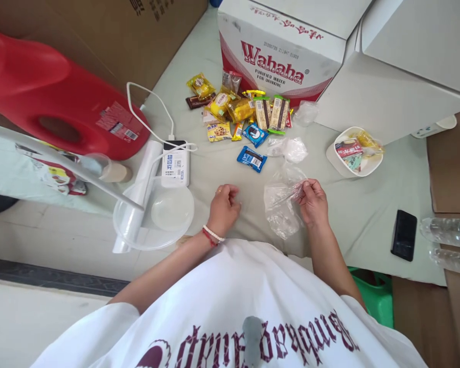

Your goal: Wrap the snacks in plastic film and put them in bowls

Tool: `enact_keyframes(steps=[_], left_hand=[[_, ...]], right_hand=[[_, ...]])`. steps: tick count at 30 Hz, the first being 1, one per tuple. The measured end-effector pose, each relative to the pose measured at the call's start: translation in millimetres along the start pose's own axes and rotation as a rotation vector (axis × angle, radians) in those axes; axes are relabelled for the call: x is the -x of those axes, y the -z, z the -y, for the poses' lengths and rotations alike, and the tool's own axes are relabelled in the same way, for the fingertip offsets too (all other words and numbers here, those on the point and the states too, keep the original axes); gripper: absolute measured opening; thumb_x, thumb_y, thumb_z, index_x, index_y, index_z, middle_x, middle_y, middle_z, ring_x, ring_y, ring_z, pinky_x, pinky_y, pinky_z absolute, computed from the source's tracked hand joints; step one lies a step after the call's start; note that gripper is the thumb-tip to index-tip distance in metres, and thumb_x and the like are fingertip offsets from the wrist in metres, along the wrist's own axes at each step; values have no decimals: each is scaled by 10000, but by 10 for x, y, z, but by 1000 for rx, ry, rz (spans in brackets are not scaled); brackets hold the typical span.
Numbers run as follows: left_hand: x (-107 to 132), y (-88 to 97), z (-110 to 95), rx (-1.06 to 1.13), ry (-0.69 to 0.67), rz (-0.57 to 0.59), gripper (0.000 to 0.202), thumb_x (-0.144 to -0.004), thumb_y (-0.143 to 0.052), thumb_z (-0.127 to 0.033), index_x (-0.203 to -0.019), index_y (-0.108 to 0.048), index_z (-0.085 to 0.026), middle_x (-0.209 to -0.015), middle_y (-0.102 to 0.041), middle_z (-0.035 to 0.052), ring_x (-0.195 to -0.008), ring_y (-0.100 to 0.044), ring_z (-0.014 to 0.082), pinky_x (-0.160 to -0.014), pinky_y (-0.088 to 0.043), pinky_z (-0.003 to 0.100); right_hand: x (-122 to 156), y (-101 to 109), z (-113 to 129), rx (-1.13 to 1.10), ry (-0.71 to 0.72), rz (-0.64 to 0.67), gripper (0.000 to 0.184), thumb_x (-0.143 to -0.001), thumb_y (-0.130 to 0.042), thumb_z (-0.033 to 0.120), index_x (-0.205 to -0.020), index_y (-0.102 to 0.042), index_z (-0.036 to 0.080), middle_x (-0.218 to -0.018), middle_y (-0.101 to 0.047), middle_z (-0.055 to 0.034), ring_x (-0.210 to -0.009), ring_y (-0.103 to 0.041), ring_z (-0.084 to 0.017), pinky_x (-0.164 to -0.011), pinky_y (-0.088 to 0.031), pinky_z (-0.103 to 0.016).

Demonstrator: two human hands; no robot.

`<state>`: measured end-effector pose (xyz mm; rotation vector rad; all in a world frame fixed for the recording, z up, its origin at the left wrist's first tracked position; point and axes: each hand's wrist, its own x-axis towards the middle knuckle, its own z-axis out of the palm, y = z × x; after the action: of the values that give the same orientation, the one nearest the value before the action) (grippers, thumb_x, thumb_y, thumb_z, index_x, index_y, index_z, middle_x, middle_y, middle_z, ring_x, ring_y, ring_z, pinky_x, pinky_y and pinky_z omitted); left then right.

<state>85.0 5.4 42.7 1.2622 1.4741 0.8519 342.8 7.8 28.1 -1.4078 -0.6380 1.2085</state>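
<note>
Beside white bowl (369, 170) holding snack packets (348, 149), right hand (313, 205) pinches clear bag (279, 205)

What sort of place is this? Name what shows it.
Probably a home or storeroom corner used as a makeshift work table: a Wahaha water carton, loose snack packets on a cloth-covered surface, and plain cardboard boxes.
</note>
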Motion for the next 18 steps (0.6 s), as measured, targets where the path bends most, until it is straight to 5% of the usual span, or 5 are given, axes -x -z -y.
enact_keyframes(steps=[3, 5, 9, 13, 18], left_hand=[[98, -144, -158, -20, -206, 152, 71, -836, -615, -256, -873, -650, -206, -877, -616, 24, -762, -577, 150, -710, -477, 285], [111, -321, -251, 12, -137, 322, 165, -912, -576, -359, -880, -632, -208, -821, -632, 11, -699, -581, 142, -663, -463, 277], [2, -655, -241, -91, 51, 241, 296, -801, -725, -456, -859, -583, -202, -800, -644, -2, -650, -550, 139, -650, -435, 290], [-83, -787, -83, 25, 101, 350, 195, -731, -739, -333, -813, -639, -188, -726, -649, -9, -652, -557, 136, -658, -436, 281], [-85, -785, -54, 294, 223, 375, 238, -686, -757, -378, -743, -661, -168, -686, -653, 1, -604, -522, 112, -578, -396, 247]], right_hand=[[-3, -66, -40, -12, -5, 18, 383, -780, -776, 547, -908, -565, 255, -878, -652, 11, -748, -603, -141, -695, -534, -289], [-6, -136, -64, 3, 15, 17, 374, -797, -750, 557, -909, -553, 260, -875, -646, 11, -786, -616, -153, -753, -549, -315], [-55, -221, -96, -17, 56, -33, 387, -780, -757, 564, -879, -543, 258, -824, -611, 13, -790, -608, -158, -784, -554, -323], [-66, -131, -87, -1, 31, 9, 397, -789, -743, 585, -967, -594, 263, -936, -663, -16, -900, -649, -180, -863, -560, -353], [259, 133, 55, 438, 235, -116, 438, -873, -684, 572, -1176, -621, 262, -1170, -669, -82, -1063, -618, -218, -833, -544, -346]])
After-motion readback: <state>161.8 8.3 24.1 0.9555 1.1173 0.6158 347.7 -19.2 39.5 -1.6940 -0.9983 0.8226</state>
